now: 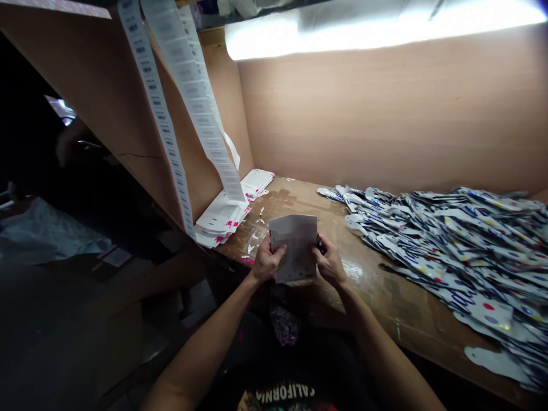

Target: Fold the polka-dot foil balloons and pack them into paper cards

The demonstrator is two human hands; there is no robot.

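Note:
Both my hands hold up a white paper card (294, 248) above the wooden bench (385, 299). My left hand (268, 260) grips its lower left side. My right hand (329, 261) pinches its right edge, and a small dark object (320, 245) shows between that hand and the card. The card's front faces away from me, so its print is hidden. To the left lie stacks of white cards with pink marks (222, 218), and long strips of barcode labels (197, 97) hang down close to them.
A large heap of printed white cards with blue and coloured dots (454, 257) covers the bench's right side. A wooden partition (385, 103) stands behind, under a bright lamp (377, 28). More stacked cards (257, 184) sit in the far corner. The bench's near edge drops to a dark floor.

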